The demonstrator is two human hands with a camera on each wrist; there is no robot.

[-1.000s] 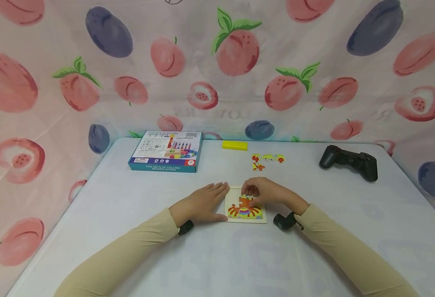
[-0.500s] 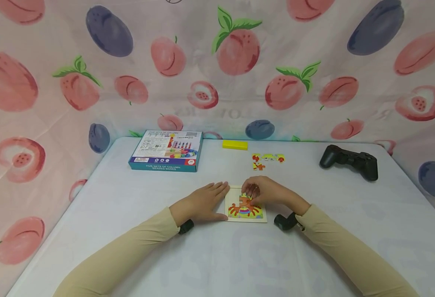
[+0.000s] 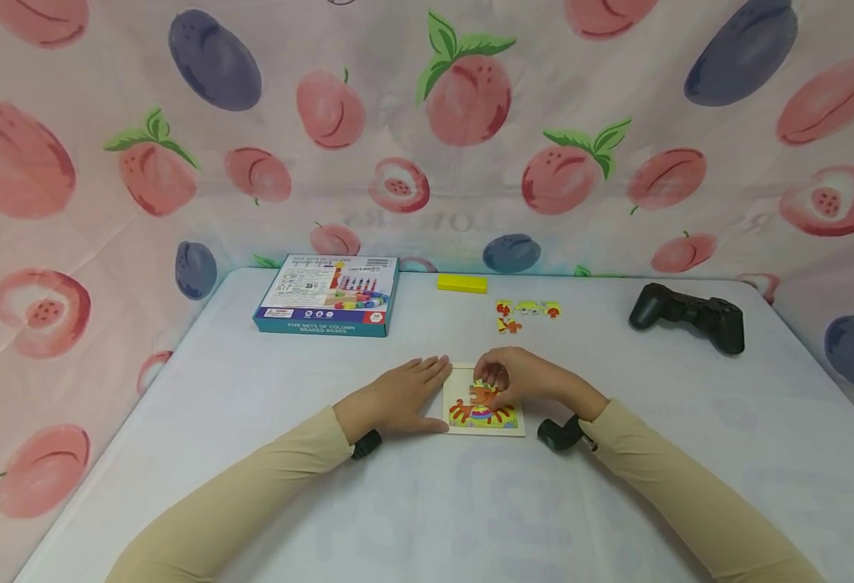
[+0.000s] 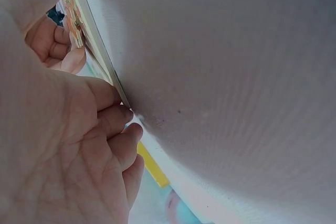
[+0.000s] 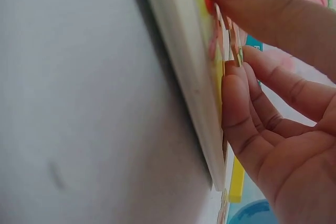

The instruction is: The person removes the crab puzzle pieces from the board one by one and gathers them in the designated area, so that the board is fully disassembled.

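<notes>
A small jigsaw puzzle board [image 3: 481, 431] with a pale wooden rim lies at the middle of the table. Its lower part shows an orange animal with a rainbow belly. My left hand [image 3: 396, 397] rests along the left side, fingers extended near the top corner and thumb by the lower corner. From the right, my right hand [image 3: 530, 377] pinches a puzzle piece [image 5: 235, 45] between thumb and fingertips, tilted up a little from the board in the right wrist view. In the head view this orange piece is partly hidden by the fingers.
Several loose puzzle pieces [image 3: 528, 308] lie beyond the board. Behind them is a yellow block [image 3: 461, 283]. A beaded-boxes carton [image 3: 327, 296] sits at the back left, and a black game controller [image 3: 686, 318] at the back right. A fruit-print cloth hangs behind the table.
Both hands stay almost in place. The puzzle piece under my right fingers shifts very slightly on the board; the other things keep their positions.
</notes>
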